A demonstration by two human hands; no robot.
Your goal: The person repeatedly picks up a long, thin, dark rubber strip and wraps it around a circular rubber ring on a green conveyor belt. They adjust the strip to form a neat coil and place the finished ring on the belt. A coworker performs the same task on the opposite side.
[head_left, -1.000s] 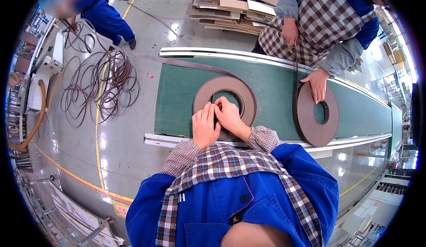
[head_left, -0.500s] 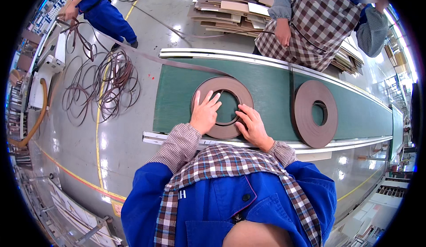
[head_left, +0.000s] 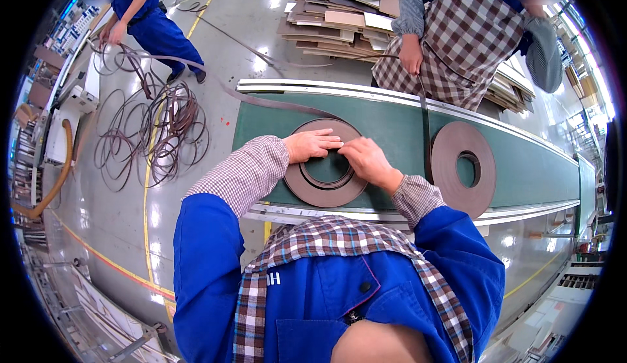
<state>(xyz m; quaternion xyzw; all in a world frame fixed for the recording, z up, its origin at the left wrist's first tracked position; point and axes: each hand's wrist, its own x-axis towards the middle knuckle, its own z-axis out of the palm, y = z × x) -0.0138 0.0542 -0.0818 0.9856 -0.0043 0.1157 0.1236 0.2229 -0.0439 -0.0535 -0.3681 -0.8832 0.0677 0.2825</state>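
Observation:
A flat roll of brown edge banding [head_left: 326, 196] lies on the green belt in front of me. Its loose strip [head_left: 281, 104] runs off to the left from the far side. Across the roll's far part rests my left hand [head_left: 312, 145], palm down, fingers stretched out together toward the right. My right hand [head_left: 369, 159] has bent fingers closed on the ring at the far right of its centre hole, touching the left fingertips. The fingertips' exact hold is partly hidden. To the right, a second brown roll [head_left: 480, 180] lies with its strip leading up to a co-worker's hand [head_left: 410, 56].
The green conveyor belt [head_left: 529, 167] has pale metal rails [head_left: 313, 87]. Tangled strip [head_left: 173, 125] heaps on the floor at left, where another person [head_left: 147, 20] handles it. Stacked boards [head_left: 346, 20] stand beyond the belt, next to the co-worker in a checked apron [head_left: 470, 33].
Both hands have moved to the far part of the near roll and come together. My right fingers have bent onto the ring. The person at left has shifted their hands along the strip.

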